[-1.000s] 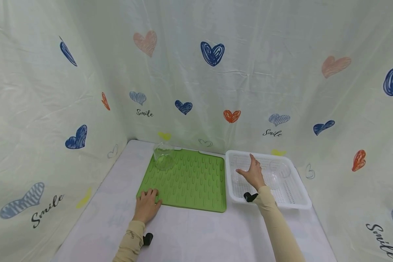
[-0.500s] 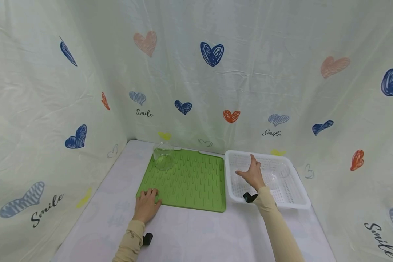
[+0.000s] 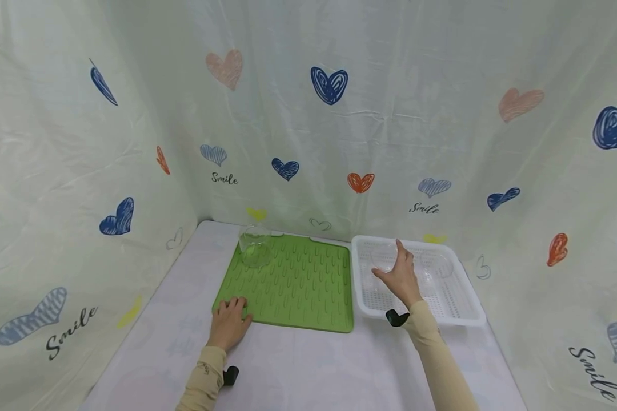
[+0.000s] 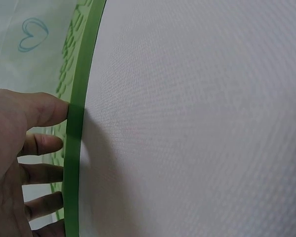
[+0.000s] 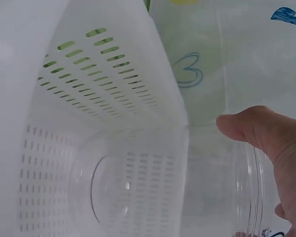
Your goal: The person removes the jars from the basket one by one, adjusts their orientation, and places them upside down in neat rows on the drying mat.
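Note:
My right hand (image 3: 403,279) reaches into a white perforated basket (image 3: 470,285), thumb and fingers spread around a clear round bowl (image 3: 383,258). In the right wrist view the thumb lies along the bowl's side near its rim (image 5: 254,182), while its round base shows inside the basket; the other fingers are mostly hidden. My left hand (image 3: 228,325) rests at the front left corner of a green ridged mat (image 3: 298,285). Its fingertips lie on the mat and the thumb touches the front edge (image 4: 79,123).
A clear vessel (image 3: 256,248) stands on the mat's back left corner. Another clear round vessel (image 3: 437,265) sits in the basket's right part. A curtain (image 3: 288,114) printed with hearts surrounds the white-covered table (image 3: 298,371) at the back and sides.
My right hand has shifted slightly to the right, its fingers closing in, and the clear bowl shows more plainly between them. The left hand keeps its place; the head view drifts slightly.

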Motion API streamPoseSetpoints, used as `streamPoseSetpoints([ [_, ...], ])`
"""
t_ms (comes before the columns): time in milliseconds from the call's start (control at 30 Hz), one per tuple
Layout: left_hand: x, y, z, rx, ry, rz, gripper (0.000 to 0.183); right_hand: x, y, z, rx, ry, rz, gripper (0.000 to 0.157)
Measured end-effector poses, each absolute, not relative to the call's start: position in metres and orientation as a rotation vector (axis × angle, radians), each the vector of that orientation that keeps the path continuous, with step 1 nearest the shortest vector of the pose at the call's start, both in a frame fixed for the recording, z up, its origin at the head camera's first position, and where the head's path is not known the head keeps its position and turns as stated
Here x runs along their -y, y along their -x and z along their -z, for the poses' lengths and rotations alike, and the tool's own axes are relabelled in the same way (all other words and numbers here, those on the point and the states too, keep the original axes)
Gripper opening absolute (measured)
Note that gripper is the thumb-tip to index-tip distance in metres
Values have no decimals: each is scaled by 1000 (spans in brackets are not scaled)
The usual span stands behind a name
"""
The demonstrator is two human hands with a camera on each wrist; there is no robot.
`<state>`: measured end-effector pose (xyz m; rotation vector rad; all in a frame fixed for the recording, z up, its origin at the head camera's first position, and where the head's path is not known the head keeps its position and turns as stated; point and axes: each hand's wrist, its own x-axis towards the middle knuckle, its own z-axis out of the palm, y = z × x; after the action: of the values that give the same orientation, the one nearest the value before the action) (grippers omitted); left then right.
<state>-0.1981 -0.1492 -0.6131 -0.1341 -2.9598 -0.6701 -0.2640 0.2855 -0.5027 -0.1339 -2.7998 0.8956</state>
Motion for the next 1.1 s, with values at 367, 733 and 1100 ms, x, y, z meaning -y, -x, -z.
streamPoseSetpoints([
  [367, 148, 198, 612, 2968, 126, 677, 29, -270, 251, 476, 2580, -43, -753, 105],
  [733, 147, 195, 608, 2957, 135, 676, 28, -255, 234, 455, 2473, -172, -666, 103],
  [1100, 145, 193, 605, 2961, 139, 668, 30, -234, 217, 429, 2401, -318, -451, 103],
])
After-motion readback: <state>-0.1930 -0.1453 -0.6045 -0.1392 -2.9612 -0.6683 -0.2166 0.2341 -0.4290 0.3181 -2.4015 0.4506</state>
